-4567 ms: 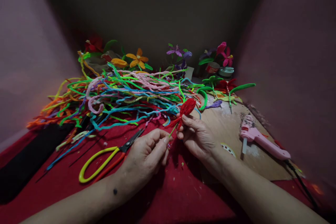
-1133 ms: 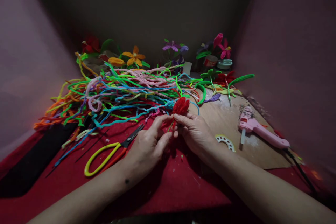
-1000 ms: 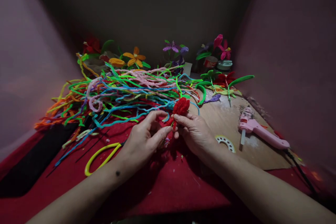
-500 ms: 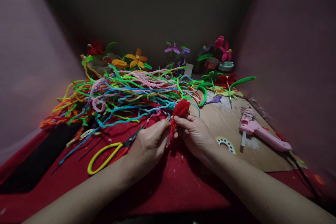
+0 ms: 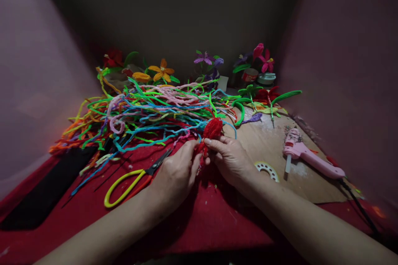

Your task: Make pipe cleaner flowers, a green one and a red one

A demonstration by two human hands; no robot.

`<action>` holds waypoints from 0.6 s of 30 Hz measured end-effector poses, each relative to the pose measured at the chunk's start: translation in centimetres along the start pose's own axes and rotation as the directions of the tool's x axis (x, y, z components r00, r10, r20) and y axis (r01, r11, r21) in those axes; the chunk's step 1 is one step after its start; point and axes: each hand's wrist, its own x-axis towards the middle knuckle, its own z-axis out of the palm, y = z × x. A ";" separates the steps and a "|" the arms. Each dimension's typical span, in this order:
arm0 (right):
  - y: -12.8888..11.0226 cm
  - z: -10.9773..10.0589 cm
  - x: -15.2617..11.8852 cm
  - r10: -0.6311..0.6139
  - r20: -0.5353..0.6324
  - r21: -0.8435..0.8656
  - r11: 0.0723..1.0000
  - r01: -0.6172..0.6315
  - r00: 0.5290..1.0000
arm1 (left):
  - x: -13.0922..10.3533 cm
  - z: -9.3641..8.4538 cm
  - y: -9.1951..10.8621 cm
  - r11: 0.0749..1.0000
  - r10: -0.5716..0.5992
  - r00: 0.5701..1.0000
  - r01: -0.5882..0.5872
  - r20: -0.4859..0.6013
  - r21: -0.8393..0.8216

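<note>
A red fuzzy flower piece stands upright between my hands, its looped petals on top and a thin twisted end hanging below. My right hand pinches it at the base of the petals. On its other side, my left hand has thumb and fingers closed on the lower part. The fingertips partly hide that lower end. Just left of my left hand, scissors with yellow and red handles lie on the red cloth.
A pile of coloured fuzzy stems spreads behind my hands. To the right, a board bears a pink glue gun and a white ring with holes. A black case lies at left. Finished flowers stand at the back.
The red flower piece has shifted slightly left and its petals are turned a little. My left fingers have moved on its lower part; my right hand keeps its pinch.
</note>
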 end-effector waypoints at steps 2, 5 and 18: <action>0.0 0.0 0.0 0.009 0.011 0.016 1.000 -0.010 1.000 | 0.0 0.0 0.1 1.000 0.000 1.000 0.000 -0.011 -0.014; 0.0 0.0 0.0 0.012 0.027 0.032 0.999 -0.013 1.000 | 0.0 0.2 -0.1 1.000 0.004 1.000 -0.004 -0.014 -0.006; 0.2 -0.4 0.3 0.071 0.066 0.152 0.985 -0.080 0.995 | -0.6 0.8 -1.1 0.969 0.112 0.985 -0.137 -0.128 -0.207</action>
